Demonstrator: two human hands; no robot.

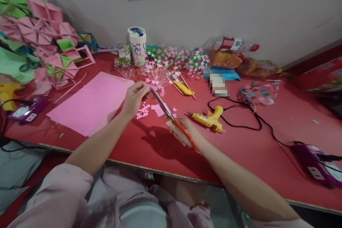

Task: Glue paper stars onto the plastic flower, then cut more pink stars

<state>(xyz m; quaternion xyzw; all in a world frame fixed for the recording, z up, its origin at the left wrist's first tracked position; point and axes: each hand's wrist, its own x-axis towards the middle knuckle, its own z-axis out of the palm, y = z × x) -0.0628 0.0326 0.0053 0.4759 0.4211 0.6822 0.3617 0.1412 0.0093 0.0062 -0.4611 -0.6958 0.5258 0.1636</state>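
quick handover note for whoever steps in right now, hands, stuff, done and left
Right hand: grips the red-handled scissors, blades at the paper.
Left hand: pinches a small pink paper piece at the blade tips.
On the red table: pink sheet to the left, cut pink stars beneath the hands, yellow glue gun to the right.
Done: some stars cut.
Left: this piece uncut.

Two bare forearms, no watch, rings or bracelets visible. Left hand and right hand ungloved. Pale pink loose top, soft fabric; short sleeve bunches above left elbow, folds and creases visible. Right sleeve edge shows only at the bottom right corner, same pale pink. Lap area: more pink fabric, crumpled, with a lighter whitish patch in the middle. Nails too small to tell.
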